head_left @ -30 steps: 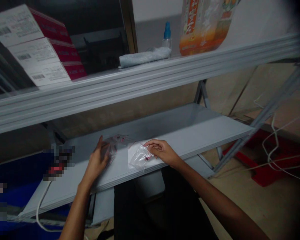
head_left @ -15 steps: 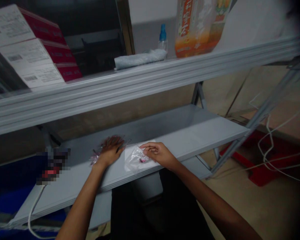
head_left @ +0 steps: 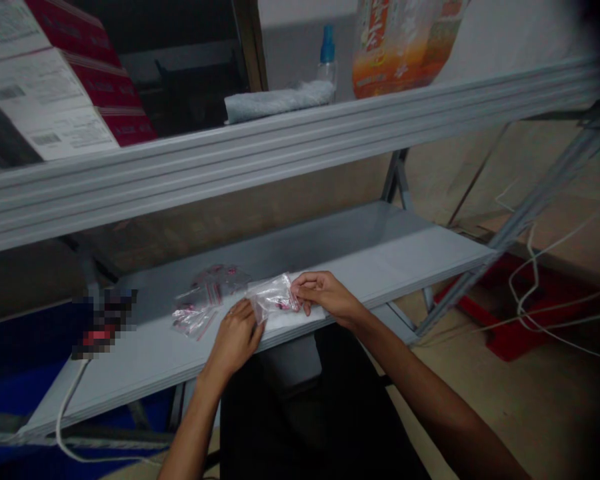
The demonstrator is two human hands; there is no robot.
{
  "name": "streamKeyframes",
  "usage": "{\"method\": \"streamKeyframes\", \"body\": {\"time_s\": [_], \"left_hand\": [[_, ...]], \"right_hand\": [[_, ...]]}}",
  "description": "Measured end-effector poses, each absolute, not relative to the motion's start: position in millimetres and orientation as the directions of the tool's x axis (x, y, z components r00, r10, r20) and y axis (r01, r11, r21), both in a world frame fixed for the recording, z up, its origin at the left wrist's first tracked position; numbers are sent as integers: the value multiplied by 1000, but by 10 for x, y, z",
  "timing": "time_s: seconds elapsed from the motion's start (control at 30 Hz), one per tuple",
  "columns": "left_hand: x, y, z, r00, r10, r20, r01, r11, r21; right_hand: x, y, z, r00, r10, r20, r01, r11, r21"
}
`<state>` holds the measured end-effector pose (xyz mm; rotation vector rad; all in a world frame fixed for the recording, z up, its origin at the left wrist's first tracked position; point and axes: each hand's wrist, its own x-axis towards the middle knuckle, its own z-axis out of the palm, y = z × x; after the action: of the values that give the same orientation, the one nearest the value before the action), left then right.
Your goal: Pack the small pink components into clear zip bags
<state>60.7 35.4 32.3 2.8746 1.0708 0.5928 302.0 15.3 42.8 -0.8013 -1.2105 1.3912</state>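
Both my hands hold one small clear plastic bag (head_left: 273, 299) with tiny pink pieces inside, just above the front of the lower grey shelf (head_left: 380, 253). My left hand (head_left: 236, 339) pinches the bag's left end with its fingers closed. My right hand (head_left: 325, 293) grips the right end, fingers curled. A white sheet lies under the bag. To the left, a small pile of similar clear bags (head_left: 203, 301) with pink bits lies on the shelf, untouched.
An upper grey shelf (head_left: 280, 147) overhangs the lower one and carries red-and-white boxes (head_left: 55, 87), a folded cloth (head_left: 275, 101), a blue-capped bottle (head_left: 327, 57) and an orange packet (head_left: 400, 40). White cables (head_left: 535, 293) trail over the floor at right; another cable (head_left: 67, 413) hangs at left.
My left hand left the pile of bags and came right to take the left end of the bag that my right hand holds. That bag lifted slightly off the white sheet.
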Motion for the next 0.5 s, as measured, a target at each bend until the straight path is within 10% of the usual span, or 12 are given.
{"method": "streamKeyframes", "body": {"time_s": [0.27,0.5], "left_hand": [[668,-21,443,150,839,523,669,-475,571],[830,-213,587,241,919,312,426,-389,817]], "right_hand": [[2856,99,404,-198,969,151,-221,107,-969],[2549,-78,373,-351,914,204,-107,177,-978]]}}
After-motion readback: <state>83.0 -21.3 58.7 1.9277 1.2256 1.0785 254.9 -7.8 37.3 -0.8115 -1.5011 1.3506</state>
